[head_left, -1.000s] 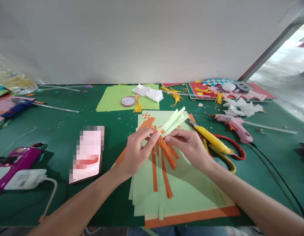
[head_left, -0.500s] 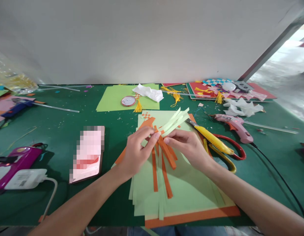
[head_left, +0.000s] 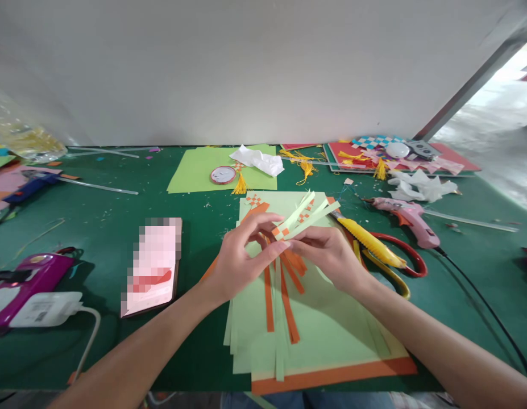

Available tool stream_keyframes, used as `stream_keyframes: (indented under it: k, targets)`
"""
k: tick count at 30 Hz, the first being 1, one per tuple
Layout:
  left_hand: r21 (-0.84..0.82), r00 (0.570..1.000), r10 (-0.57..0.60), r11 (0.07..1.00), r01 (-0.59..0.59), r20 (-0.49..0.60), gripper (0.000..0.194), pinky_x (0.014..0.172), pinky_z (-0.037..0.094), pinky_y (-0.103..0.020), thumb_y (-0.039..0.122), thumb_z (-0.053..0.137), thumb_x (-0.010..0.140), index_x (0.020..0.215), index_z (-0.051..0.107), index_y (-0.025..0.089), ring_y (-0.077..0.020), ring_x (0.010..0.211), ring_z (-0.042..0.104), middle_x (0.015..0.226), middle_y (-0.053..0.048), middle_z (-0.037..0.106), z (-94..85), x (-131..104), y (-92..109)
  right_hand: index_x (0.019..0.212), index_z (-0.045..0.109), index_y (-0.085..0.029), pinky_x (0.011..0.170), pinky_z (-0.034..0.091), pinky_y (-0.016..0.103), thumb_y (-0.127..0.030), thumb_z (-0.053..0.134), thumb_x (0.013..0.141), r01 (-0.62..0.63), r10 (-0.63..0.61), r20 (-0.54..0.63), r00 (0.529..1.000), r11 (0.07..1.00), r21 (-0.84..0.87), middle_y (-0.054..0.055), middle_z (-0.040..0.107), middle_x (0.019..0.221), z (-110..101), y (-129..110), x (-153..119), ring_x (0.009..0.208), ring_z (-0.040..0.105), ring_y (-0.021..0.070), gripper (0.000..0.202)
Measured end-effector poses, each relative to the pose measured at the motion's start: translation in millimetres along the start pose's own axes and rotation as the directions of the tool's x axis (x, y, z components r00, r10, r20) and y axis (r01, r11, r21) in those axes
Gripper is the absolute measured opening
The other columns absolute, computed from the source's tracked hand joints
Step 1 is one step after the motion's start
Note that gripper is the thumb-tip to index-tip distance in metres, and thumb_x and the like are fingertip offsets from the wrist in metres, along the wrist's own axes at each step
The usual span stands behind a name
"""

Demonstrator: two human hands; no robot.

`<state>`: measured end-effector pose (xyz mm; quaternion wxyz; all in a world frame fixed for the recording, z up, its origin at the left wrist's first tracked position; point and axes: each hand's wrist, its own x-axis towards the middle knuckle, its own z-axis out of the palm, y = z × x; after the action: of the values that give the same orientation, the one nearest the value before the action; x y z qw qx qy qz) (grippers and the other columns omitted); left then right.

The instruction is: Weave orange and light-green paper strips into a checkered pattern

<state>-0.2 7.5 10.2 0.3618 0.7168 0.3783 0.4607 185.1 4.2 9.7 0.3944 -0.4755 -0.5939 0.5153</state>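
Bare table [head_left: 199,221] leaves a lane between phone [head_left: 154,267] and left hand [head_left: 241,258], closed off nearer by the forearm [head_left: 161,335]. Right hand [head_left: 331,253] is hemmed on its outer side: yellow handle [head_left: 369,241] and red loop [head_left: 422,266] near, pink glue gun [head_left: 410,218] farther out. Wall [head_left: 246,74] blocks far edge.

- A smartphone [head_left: 156,261], screen lit, flat on the green counter [head_left: 96,238]
- A purple power strip [head_left: 45,267], a white charger [head_left: 45,311] against it
- A pink glue gun [head_left: 406,216], a clear glue stick [head_left: 472,220] at its rear
- Crumpled white tissue [head_left: 423,184] just behind that gun
- A blue glue gun [head_left: 35,186], far left
- A clear plastic bag [head_left: 24,133] near the wall [head_left: 246,68]
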Motion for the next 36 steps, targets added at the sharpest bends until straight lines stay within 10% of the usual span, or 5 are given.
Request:
stream_keyframes:
  k: [11,36]
  targets:
    - [-0.148,0.995,-0.075,0.985,0.084,0.064,0.023,0.074,0.057,-0.025,0.027,0.071,0.083,0.106,0.067,0.025,-0.0147,0.084,0.065,0.094,-0.003,0.068,-4.9,2.7,0.1,0.081,0.075,-0.018,0.081,0.051,0.036,-0.040,0.070,0.081,0.048,-0.052,0.159,0.986,0.998,0.028,0.005,0.072,0.082,-9.8,-2.9,2.4,0.083,0.065,0.0210,0.022]
    - [-0.003,0.991,-0.068,0.998,0.068,-0.116,0.015,0.066,0.057,-0.022,0.023,0.070,0.084,0.099,0.069,0.021,-0.0118,0.069,0.067,0.080,0.000,0.070,0.0,1.6,3.4,0.065,0.065,-0.017,0.052,0.032,0.026,-0.042,0.064,0.084,0.100,-0.092,0.069,0.993,0.987,-0.124,-0.002,0.051,0.060,-6.5,-5.4,-0.1,0.057,0.040,0.0102,0.031]
